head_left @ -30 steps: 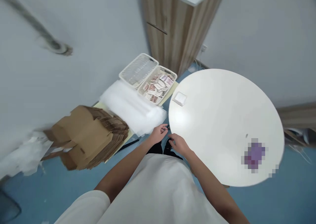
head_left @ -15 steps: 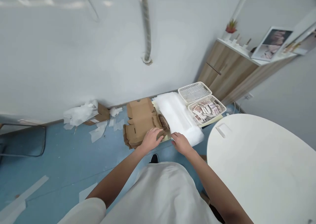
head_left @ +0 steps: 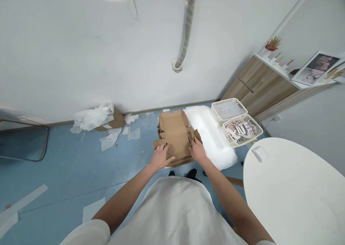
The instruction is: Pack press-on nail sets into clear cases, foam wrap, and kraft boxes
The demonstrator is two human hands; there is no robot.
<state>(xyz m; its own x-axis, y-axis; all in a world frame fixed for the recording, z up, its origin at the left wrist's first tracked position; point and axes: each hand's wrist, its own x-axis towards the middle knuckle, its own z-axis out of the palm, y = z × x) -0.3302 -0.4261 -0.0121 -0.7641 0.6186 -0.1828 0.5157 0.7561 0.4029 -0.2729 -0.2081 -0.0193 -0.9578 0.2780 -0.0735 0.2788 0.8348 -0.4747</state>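
Note:
A flattened cardboard box [head_left: 176, 130], unfolded with its flaps and slots showing, lies on top of a stack of similar sheets in front of me. On its near left flap rests my left hand [head_left: 161, 156], open, thumb stretched away from the fingers. My right hand [head_left: 198, 150] is closed at the near right edge, its fingers bent over a flap that is tilted up. Just right of the cardboard lies a thick white foam wrap [head_left: 212, 133], apart from the right hand. What the stack stands on is mostly hidden.
Two white baskets [head_left: 229, 109] stand beyond the foam, the nearer holding small printed packets [head_left: 239, 129]. A round white table [head_left: 293, 187] is at right, a wooden cabinet [head_left: 266, 83] behind. Scrap paper [head_left: 94, 117] and a small box [head_left: 118, 118] lie at left.
Both hands have moved onto the cardboard, left on its left flap, right at its right edge. The cardboard now lies straighter and covers the brown gap beside the foam. My view has shifted.

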